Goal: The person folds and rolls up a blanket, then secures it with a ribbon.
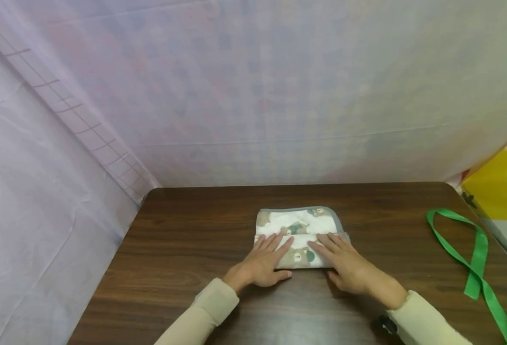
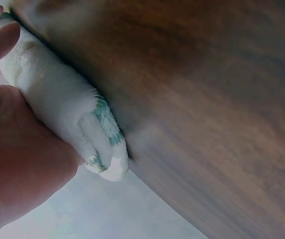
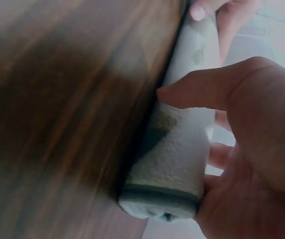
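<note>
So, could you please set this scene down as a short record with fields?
cloth: patterned, grey-edged, near part folded over the rest
left hand: fingers spread on the cloth's left side
right hand: fingers spread on the cloth's right side
ribbon: green, crossing itself, apart from the cloth, to its right
table: brown wood grain, under cloth and ribbon

1. A white, soft-textured fabric cloth, printed with beige bears and green patches and edged in grey binding, is seen folded in layers.
2. It is laid on the dark brown wood-grain table, around the middle of the table's width and set in from its far edge.
3. The near portion is doubled over, so a strip is left exposed toward the table's far edge.
4. The near fold is rounded; looped layers are shown at one end.
</note>
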The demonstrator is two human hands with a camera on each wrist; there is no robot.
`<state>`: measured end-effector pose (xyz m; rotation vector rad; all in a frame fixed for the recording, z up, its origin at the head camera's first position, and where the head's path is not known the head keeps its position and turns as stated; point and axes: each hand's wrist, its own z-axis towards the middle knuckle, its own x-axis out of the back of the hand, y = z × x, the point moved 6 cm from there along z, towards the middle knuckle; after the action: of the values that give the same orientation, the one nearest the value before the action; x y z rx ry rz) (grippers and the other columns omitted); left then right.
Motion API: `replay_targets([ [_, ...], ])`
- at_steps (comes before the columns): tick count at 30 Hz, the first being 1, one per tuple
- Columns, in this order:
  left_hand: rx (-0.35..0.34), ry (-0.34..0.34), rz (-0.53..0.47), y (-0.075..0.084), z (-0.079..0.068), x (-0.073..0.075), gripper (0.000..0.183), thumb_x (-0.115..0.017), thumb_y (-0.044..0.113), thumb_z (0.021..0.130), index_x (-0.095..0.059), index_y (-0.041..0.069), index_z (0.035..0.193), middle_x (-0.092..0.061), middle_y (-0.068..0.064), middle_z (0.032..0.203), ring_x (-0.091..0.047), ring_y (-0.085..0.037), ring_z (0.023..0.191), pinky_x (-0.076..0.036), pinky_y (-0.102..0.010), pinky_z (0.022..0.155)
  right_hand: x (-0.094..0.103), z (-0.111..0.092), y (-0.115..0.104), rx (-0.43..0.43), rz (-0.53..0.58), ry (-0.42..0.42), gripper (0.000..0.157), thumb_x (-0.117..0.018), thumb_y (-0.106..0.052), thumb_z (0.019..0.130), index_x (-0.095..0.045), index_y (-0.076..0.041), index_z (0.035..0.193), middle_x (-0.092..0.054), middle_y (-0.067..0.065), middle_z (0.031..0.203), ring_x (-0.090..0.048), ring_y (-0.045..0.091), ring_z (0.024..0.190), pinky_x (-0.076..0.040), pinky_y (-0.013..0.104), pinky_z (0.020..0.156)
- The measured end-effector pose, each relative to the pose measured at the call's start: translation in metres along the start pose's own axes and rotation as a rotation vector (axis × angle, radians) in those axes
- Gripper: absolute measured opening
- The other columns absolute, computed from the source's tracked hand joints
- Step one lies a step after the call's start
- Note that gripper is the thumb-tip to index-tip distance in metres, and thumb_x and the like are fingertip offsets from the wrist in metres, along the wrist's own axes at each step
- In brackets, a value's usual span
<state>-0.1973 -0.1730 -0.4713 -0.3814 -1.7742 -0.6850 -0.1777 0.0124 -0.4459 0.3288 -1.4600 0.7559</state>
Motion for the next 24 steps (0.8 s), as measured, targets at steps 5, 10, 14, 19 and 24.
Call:
replay_targets([
  [5, -0.001, -0.004, -0.008, 0.0004, -0.0011, 0.0004, 0.081, -0.052, 0.050, 0.099, -0.009, 0.022, 0.161, -0.005, -0.008, 0.167, -0.010, -0.025, 0.153, -0.004, -0.045, 0.123, 0.0000, 0.0023, 0.0013, 0.006, 0.017, -0.016, 0.085, -0.079, 0.003, 0.067, -0.046, -0.005, 0.145, -0.045, 0.028, 0.146, -0.040, 0.053, 0.132, -0.026, 0.067, 0.109],
  [10, -0.009, 0.018, 0.000, -0.0008, -0.0015, -0.0005, 0.080, -0.052, 0.049, 0.099, -0.009, 0.022, 0.161, -0.005, -0.009, 0.167, -0.010, -0.026, 0.153, -0.004, -0.046, 0.123, -0.0004, 0.0055, 0.0031, 0.027, -0.022, -0.012, 0.090, -0.077, 0.011, 0.059, -0.047, -0.004, 0.144, -0.047, 0.028, 0.144, -0.044, 0.051, 0.129, -0.031, 0.066, 0.107],
  [14, -0.015, 0.046, 0.031, -0.0012, -0.0019, -0.0012, 0.078, -0.052, 0.048, 0.100, -0.010, 0.022, 0.161, -0.007, -0.009, 0.167, -0.013, -0.026, 0.152, -0.007, -0.047, 0.123, -0.0010, 0.0055, 0.0054, 0.024, -0.073, -0.004, 0.090, -0.079, 0.010, 0.061, -0.048, -0.004, 0.144, -0.049, 0.025, 0.144, -0.048, 0.047, 0.129, -0.036, 0.064, 0.106],
  [19, -0.051, 0.120, 0.090, -0.0023, -0.0029, 0.0017, 0.075, -0.055, 0.043, 0.100, -0.016, 0.020, 0.160, -0.015, -0.010, 0.165, -0.022, -0.027, 0.150, -0.013, -0.046, 0.122, -0.0005, 0.0057, 0.0070, 0.043, -0.097, 0.058, 0.081, -0.076, 0.006, 0.066, -0.051, -0.004, 0.141, -0.054, 0.023, 0.139, -0.054, 0.043, 0.123, -0.041, 0.062, 0.102],
  [24, -0.112, 0.215, 0.159, -0.0040, -0.0069, 0.0051, 0.076, -0.065, 0.029, 0.095, -0.025, 0.017, 0.158, -0.026, -0.012, 0.162, -0.029, -0.027, 0.147, -0.018, -0.044, 0.121, 0.0035, 0.0069, 0.0086, 0.066, -0.084, 0.104, 0.074, -0.073, 0.006, 0.067, -0.052, -0.002, 0.138, -0.060, 0.019, 0.134, -0.059, 0.038, 0.118, -0.045, 0.058, 0.098],
])
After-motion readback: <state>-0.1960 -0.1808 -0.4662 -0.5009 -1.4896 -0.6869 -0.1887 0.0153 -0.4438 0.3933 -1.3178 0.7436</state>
